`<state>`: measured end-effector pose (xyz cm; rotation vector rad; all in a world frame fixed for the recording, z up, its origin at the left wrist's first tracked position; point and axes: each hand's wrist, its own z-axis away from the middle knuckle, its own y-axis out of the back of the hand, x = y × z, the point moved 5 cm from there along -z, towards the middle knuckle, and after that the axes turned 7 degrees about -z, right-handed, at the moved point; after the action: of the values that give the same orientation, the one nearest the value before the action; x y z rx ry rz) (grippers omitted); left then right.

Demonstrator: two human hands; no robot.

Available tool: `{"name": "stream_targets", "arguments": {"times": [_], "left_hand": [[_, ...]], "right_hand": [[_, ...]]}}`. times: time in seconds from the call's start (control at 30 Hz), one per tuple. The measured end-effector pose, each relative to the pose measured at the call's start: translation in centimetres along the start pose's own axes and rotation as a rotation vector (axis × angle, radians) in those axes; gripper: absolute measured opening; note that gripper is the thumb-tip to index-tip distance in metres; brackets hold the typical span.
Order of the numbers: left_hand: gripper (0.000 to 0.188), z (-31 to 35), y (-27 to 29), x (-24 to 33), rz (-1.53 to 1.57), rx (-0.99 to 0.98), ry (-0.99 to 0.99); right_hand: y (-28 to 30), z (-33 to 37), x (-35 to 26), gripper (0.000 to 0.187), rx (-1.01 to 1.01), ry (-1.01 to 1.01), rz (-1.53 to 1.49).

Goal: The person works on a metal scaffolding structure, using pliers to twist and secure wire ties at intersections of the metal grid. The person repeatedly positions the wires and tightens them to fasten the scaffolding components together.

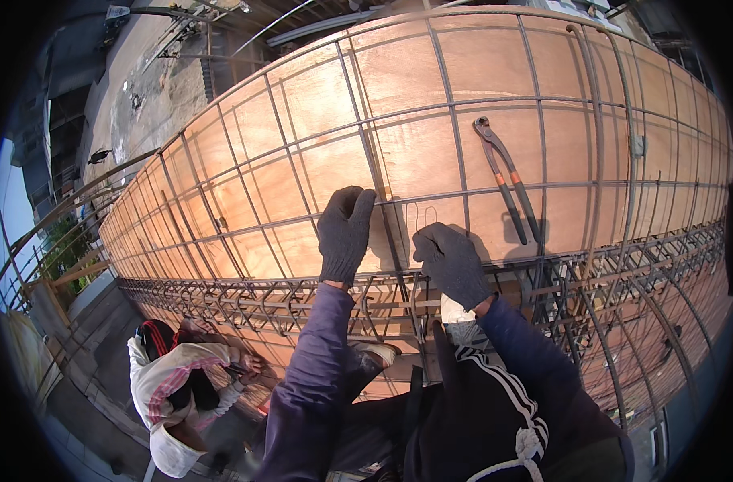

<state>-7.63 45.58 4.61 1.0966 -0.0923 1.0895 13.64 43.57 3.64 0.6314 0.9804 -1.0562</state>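
Dark knitted gloves cover both my hands. My left hand (346,233) is closed, its fingertips beside a crossing of the steel bar mesh (456,149); what they pinch, if anything, is hidden. Just to the right, my right hand (451,261) is closed around thin tie wire (430,213), whose bent loop sticks up above the fingers. End-cutting nippers (503,181) with orange and black handles lie on the mesh, up and right of my right hand, jaws pointing away. Behind the mesh is a plywood panel (410,60).
Below my hands a dense rebar cage (222,297) runs across, with more bars at the lower right. At lower left another person (173,386) in a light hooded top bends near the cage. Wooden poles and scaffolding (69,277) stand at the left edge.
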Motion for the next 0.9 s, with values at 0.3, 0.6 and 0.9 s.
{"name": "stream_targets", "arguments": {"times": [0.3, 0.6, 0.9], "left_hand": [[0.048, -10.0, -2.6, 2.9, -0.254, -0.152, -0.032], [0.025, -8.7, -2.7, 1.1, 0.436, -0.41, 0.163], [0.029, -8.7, -3.1, -0.2, 0.581, -0.482, 0.214]], "right_hand": [[-0.3, -4.4, 0.9, 0.022, 0.153, 0.023, 0.08], [-2.1, -8.3, -0.1, 0.023, 0.253, 0.1, 0.336], [-5.2, -9.2, 0.2, 0.025, 0.107, 0.052, 0.538]]}}
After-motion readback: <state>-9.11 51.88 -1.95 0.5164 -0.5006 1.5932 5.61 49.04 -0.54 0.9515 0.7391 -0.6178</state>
